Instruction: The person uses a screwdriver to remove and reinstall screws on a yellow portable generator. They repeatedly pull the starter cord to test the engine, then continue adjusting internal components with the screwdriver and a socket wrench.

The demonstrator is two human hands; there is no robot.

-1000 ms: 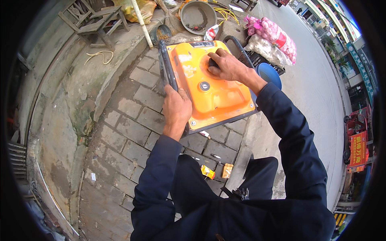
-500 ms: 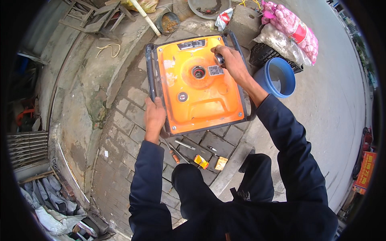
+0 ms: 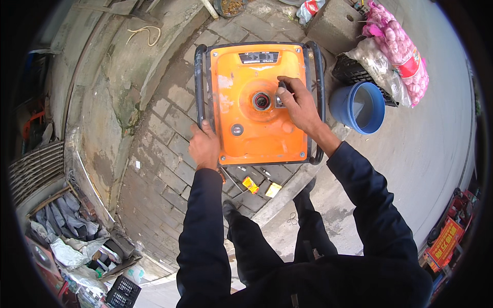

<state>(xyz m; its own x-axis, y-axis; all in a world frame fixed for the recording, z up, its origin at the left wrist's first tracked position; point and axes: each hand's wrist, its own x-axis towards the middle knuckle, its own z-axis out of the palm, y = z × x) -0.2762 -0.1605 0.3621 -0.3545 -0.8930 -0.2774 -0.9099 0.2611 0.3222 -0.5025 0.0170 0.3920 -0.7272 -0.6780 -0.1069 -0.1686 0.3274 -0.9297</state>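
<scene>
An orange fuel tank [image 3: 246, 146] tops a generator with a black tubular frame [image 3: 319, 77]. Near the tank's middle, the round filler opening [image 3: 261, 101] stands uncovered, with a red ring inside. Just right of that hole, my right hand [image 3: 302, 107] pinches a dark fuel cap [image 3: 282, 85] between thumb and fingers; the hand hides much of it. My left hand [image 3: 206, 146] is closed round the frame's left bar near the front corner. Toward the tank's front left lies a small round gauge [image 3: 236, 130]. A dark label plate [image 3: 259, 57] sits at the far edge.
On the paving before the generator are a yellow packet [image 3: 250, 185], a pale yellow box [image 3: 273, 190] and several tools. To the right stand a blue bucket [image 3: 357, 108], a black crate [image 3: 352, 70] with sacks, and a concrete block [image 3: 336, 25].
My right hand has brought the cap from the tank's far right side closer to the filler opening. My left hand stays on the frame. The whole view has shifted, and my legs stand straighter.
</scene>
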